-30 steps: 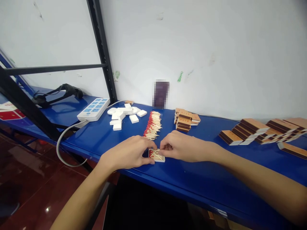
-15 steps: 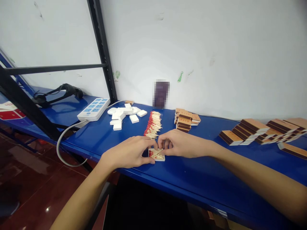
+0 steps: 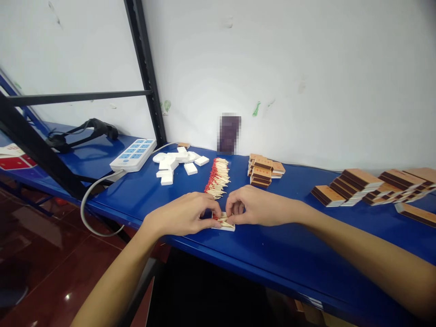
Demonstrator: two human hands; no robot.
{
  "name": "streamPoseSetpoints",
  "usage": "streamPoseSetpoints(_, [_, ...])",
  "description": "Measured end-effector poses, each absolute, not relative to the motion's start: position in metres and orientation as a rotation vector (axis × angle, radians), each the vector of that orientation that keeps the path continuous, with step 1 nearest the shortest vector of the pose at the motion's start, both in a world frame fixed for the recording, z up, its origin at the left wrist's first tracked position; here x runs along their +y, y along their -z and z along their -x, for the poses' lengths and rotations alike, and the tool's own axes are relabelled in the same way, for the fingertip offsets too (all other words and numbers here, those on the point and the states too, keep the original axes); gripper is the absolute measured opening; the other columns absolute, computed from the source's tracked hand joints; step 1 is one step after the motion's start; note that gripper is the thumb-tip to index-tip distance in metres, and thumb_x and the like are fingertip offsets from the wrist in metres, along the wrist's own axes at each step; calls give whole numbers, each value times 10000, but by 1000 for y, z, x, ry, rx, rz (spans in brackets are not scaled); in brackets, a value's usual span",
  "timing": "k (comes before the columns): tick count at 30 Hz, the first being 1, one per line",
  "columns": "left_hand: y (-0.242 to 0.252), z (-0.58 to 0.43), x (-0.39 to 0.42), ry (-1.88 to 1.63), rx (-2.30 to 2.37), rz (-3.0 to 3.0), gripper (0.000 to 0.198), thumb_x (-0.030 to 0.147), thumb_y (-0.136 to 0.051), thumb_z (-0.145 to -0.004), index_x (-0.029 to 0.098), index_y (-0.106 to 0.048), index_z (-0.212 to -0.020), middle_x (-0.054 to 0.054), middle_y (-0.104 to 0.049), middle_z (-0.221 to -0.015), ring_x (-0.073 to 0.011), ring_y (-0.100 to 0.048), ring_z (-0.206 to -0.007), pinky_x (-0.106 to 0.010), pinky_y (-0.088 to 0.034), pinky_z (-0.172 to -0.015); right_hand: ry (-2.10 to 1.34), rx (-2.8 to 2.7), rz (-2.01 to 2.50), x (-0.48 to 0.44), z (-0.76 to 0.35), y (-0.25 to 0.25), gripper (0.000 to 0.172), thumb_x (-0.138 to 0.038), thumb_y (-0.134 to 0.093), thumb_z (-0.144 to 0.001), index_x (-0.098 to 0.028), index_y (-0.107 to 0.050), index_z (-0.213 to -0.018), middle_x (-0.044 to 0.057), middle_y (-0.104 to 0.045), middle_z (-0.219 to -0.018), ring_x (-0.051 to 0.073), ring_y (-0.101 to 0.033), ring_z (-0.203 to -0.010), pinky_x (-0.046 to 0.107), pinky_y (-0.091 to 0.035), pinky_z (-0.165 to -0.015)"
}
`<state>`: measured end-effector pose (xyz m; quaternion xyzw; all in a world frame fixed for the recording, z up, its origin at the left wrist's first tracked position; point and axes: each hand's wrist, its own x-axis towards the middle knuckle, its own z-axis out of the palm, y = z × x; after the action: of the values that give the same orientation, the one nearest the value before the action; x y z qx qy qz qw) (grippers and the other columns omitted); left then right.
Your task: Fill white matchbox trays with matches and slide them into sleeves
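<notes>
Left hand (image 3: pixel 182 217) and right hand (image 3: pixel 254 206), fingers pinching a match-filled tray (image 3: pixel 224 222) on the desk (image 3: pixel 306 245).

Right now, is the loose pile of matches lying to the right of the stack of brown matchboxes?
No, the pile of matches lies left of the brown matchboxes, behind the tray both hands work at.

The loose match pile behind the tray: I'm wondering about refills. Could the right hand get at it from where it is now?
Probably yes. The right hand sits at the match tray, and the match pile lies just behind it on the blue shelf, with nothing standing between them.
</notes>
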<state>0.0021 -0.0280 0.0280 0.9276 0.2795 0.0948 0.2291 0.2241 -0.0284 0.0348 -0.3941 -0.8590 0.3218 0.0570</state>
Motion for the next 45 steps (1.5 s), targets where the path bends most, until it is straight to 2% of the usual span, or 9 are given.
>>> streamPoseSetpoints(6, [-23,-2,-25,-286,779,-2597,136,231,-552,-910,215,-675,-965,6,-677,-909,-154,-600,-846,-250,-402,-736,-870,-2630,1154,-27,-224,-29,164,-285,-598,-822,-165,-708,-839,24,-724,-783,132,-649,-667,228,-465,-593])
streamPoseSetpoints(16, [-18,0,-16,-322,707,-2494,171,293,-551,-930,201,-693,-954,-10,-689,-933,-143,-612,-836,-249,-431,-764,-861,-2590,1172,-28,-225,-27,136,-264,-614,-800,-165,-707,-801,33,-726,-769,133,-648,-644,229,-472,-569])
streamPoseSetpoints(20, [-17,7,-12,-278,646,-2453,180,218,-564,-913,208,-686,-1045,-27,-683,-1017,-148,-619,-885,-249,-450,-773,-843,-2587,1179,-28,-224,-27,128,-263,-617,-797,-166,-696,-771,24,-718,-742,127,-644,-631,224,-473,-565])
streamPoseSetpoints(23, [-17,9,-9,-284,625,-2433,187,191,-547,-919,203,-692,-1036,-30,-688,-1000,-147,-624,-876,-248,-454,-765,-840,-2584,1201,-27,-224,-27,111,-256,-621,-794,-171,-672,-744,11,-699,-696,121,-629,-606,223,-458,-548])
streamPoseSetpoints(32, [-11,0,-8,-376,658,-2377,117,250,-605,-892,179,-698,-884,-5,-712,-875,-125,-624,-767,-230,-441,-697,-915,-2527,1185,-29,-223,-29,84,-255,-643,-793,-175,-628,-815,0,-671,-696,115,-619,-625,208,-454,-549])
streamPoseSetpoints(39, [-13,1,-9,-360,677,-2393,197,366,-649,-858,177,-703,-859,-14,-705,-860,-139,-608,-778,-252,-428,-708,-786,-2577,1203,-30,-220,-29,121,-251,-604,-810,-163,-673,-764,7,-664,-656,118,-588,-588,226,-419,-550])
streamPoseSetpoints(45, [-16,3,-12,-329,698,-2475,304,450,-771,-715,200,-697,-872,2,-686,-878,-156,-588,-817,-267,-418,-734,-805,-2549,1219,-29,-219,-27,85,-224,-615,-789,-158,-661,-760,-4,-649,-647,108,-581,-584,212,-413,-542])
